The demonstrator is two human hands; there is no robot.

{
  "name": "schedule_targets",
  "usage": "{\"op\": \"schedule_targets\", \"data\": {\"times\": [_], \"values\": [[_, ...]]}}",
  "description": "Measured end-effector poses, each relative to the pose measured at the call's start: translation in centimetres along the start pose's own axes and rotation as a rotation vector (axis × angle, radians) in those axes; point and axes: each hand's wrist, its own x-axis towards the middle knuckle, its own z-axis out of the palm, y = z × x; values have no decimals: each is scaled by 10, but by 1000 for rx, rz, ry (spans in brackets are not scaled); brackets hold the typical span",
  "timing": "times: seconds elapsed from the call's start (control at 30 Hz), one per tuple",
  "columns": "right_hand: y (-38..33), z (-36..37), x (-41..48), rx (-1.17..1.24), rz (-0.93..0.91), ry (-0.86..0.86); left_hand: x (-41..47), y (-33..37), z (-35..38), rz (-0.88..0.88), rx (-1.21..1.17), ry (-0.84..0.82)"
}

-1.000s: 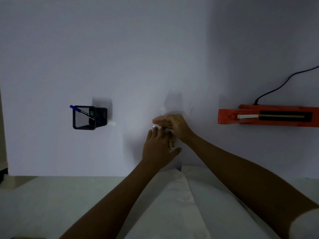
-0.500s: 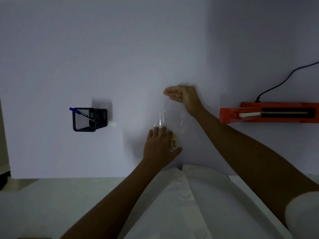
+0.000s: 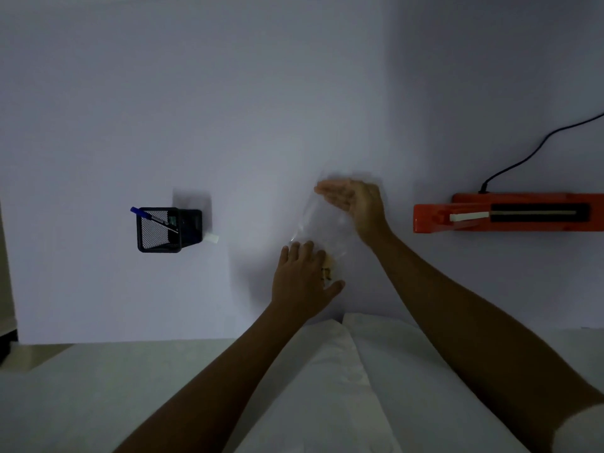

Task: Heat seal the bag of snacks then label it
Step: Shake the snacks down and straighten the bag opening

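A clear plastic bag (image 3: 322, 223) lies flat on the white table, with pale snacks (image 3: 328, 268) at its near end. My left hand (image 3: 302, 277) presses flat on the snack end, fingers spread. My right hand (image 3: 354, 202) rests flat, fingers together, on the bag's far open end. The orange heat sealer (image 3: 434, 217) sits at the right, its black sealing strip facing up. Neither hand grips anything.
A black mesh pen holder (image 3: 160, 228) with a blue pen (image 3: 153, 219) stands at the left, a small white label (image 3: 211, 238) beside it. A black cable (image 3: 529, 152) runs from the sealer to the far right. The table's near edge (image 3: 130, 342) meets my white clothing.
My right hand slid from beside the left hand away along the bag to its far end, flattening it. The left hand stayed pressed on the snack end.
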Motion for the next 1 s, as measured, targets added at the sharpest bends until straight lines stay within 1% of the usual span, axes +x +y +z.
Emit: {"op": "schedule_targets", "data": {"times": [0.1,0.23,0.33,0.5,0.67,0.77,0.8,0.9,1.0], "values": [[32,2,-34,-54,36,-83,1,-2,3,5,8,-18],[57,-2,-44,-56,89,-35,1,-2,3,12,8,-23],[47,-3,-34,-17,61,26,1,-3,2,16,9,-22],[3,-26,9,49,19,162,0,-3,0,21,35,-33],[-13,-37,32,41,27,158,6,1,-8,-18,54,-84],[-10,-35,30,38,2,170,25,6,-19,-87,48,-130],[-10,-35,30,37,-5,173,34,7,-23,-120,26,-119],[-10,-36,31,39,-6,170,62,7,-37,-204,-53,21],[-10,-37,31,20,-9,165,84,12,-48,-307,-233,78]]}}
